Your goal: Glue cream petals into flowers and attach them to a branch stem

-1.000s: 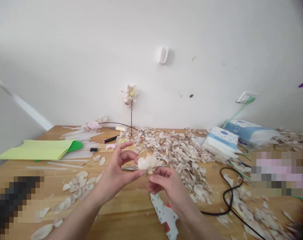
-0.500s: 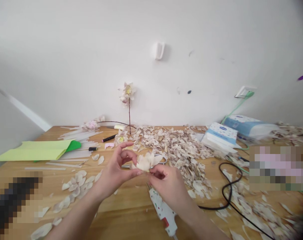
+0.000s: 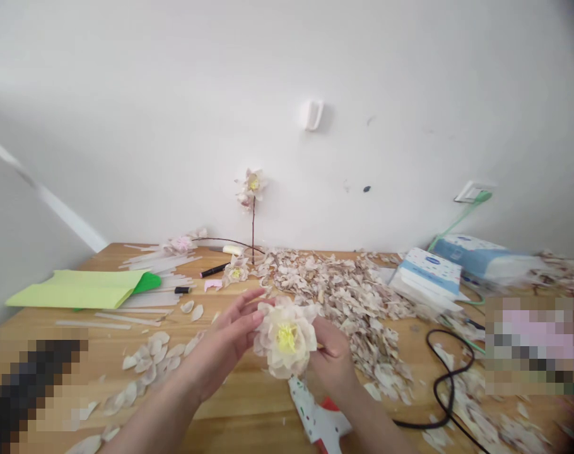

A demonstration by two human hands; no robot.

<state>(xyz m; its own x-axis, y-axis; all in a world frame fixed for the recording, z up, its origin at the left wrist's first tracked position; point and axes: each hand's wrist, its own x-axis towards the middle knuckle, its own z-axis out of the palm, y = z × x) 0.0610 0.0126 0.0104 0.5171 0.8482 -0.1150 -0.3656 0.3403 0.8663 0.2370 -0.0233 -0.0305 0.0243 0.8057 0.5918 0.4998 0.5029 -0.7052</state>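
A cream paper flower (image 3: 285, 337) with a yellow centre faces me above the wooden table (image 3: 249, 410). My left hand (image 3: 230, 337) touches its left petals with fingers stretched alongside it. My right hand (image 3: 333, 360) sits behind and under the flower, fingers closed on its base. A white glue gun (image 3: 318, 416) with coloured specks lies on the table just below my right hand.
A big heap of loose petals (image 3: 344, 290) covers the table's middle and right. Single petals (image 3: 149, 359) lie at the left. Green paper sheets (image 3: 79, 287), glue sticks (image 3: 145, 296), a black cord (image 3: 438, 384), tissue packs (image 3: 429, 274) and a stemmed flower (image 3: 251, 186) at the wall stand around.
The flower has been turned from side-on to face me, open with its yellow centre showing, and both hands have dropped slightly lower and closer.
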